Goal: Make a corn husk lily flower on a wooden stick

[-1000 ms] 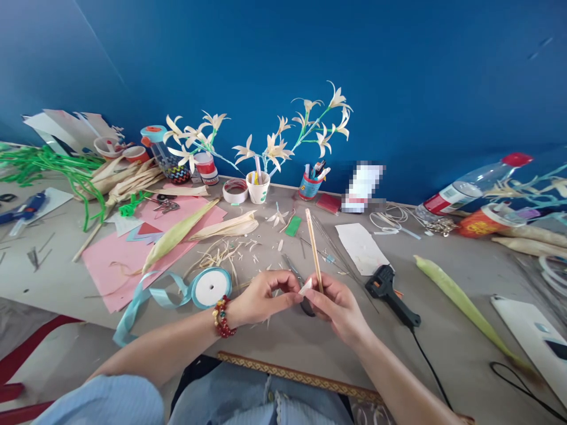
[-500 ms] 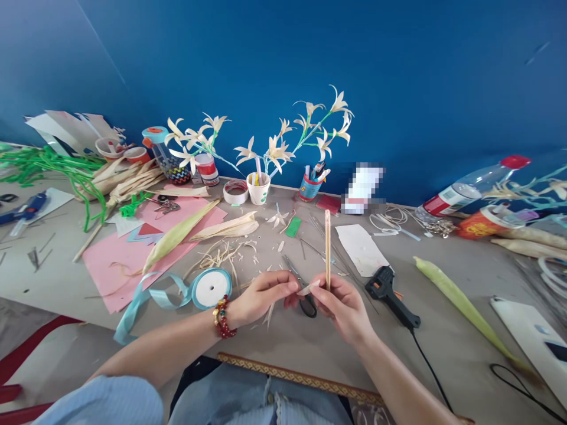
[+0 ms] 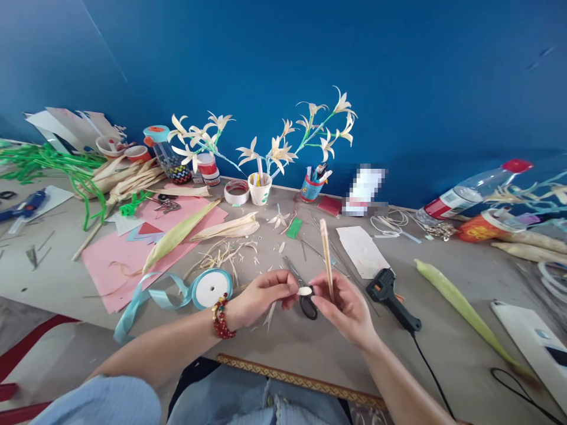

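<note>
Close together, left grip [image 3: 268, 297] pinches a pale sliver [image 3: 304, 291], right grip [image 3: 348, 310] a stick [image 3: 326, 260]; glue gun [image 3: 394, 300] at right's three o'clock.

right grip [image 3: 348, 308]: thumb, finger now parted | pale piece [image 3: 304, 291]: turned broader | stick [image 3: 326, 254]: now leans left

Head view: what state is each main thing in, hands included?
Left hand, pinching the pale piece
Pale piece, held by one end
Right hand, gripping the stick
Stick, pointing up, slightly tilted
Scissors, on the table, open or shut unclear
Black glue gun, lying down, corded
Ribbon spool, lying flat, ribbon partly unwound
Tape roll, lying flat
White cup, upright, holding flower stems
Bottle, capped
</note>
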Action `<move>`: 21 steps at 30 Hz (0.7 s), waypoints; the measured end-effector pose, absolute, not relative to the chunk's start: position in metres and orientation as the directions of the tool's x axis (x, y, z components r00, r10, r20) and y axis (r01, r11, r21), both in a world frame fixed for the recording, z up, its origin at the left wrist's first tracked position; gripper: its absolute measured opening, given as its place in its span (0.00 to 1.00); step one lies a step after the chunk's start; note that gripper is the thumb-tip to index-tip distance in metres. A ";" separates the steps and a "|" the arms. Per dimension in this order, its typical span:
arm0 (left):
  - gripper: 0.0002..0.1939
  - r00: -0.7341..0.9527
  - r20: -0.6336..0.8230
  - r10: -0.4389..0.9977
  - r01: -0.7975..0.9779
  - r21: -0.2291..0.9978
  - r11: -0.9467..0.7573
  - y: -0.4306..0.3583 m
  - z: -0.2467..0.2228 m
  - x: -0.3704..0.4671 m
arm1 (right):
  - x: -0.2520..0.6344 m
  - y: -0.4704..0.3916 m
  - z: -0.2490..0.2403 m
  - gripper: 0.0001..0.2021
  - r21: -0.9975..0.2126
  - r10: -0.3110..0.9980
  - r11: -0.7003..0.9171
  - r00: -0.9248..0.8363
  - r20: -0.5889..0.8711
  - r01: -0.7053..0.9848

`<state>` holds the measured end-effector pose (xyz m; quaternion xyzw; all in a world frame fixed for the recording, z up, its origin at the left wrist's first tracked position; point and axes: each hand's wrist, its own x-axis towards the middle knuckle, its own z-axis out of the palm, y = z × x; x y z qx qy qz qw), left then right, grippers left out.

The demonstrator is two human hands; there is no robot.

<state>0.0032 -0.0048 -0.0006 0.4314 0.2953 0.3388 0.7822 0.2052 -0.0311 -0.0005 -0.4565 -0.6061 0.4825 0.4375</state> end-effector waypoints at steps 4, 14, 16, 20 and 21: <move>0.13 0.436 -0.019 0.900 -0.113 0.991 0.075 -0.009 0.002 0.003 | 0.197 -0.034 -0.002 0.10 -0.997 0.982 -0.027 -0.183 -0.040 0.074; 0.08 0.443 -0.022 0.896 0.130 0.991 -0.041 -0.011 0.003 0.004 | 0.189 -0.031 -0.004 0.14 -0.993 0.997 -0.028 -0.063 -0.035 0.113; 0.07 0.444 -0.024 0.896 0.129 0.991 -0.038 -0.012 0.003 0.004 | 0.190 -0.031 -0.005 0.14 -0.994 0.998 -0.022 -0.061 -0.029 0.106; 0.07 0.452 -0.043 0.891 0.073 0.997 0.011 -0.012 0.000 0.005 | 0.193 -0.030 -0.008 0.14 -0.996 0.998 -0.006 -0.064 -0.011 0.086; 0.07 0.459 -0.050 0.887 0.039 0.999 0.036 -0.012 0.000 0.005 | 0.194 -0.030 -0.009 0.15 -0.997 0.998 -0.003 -0.065 -0.008 0.081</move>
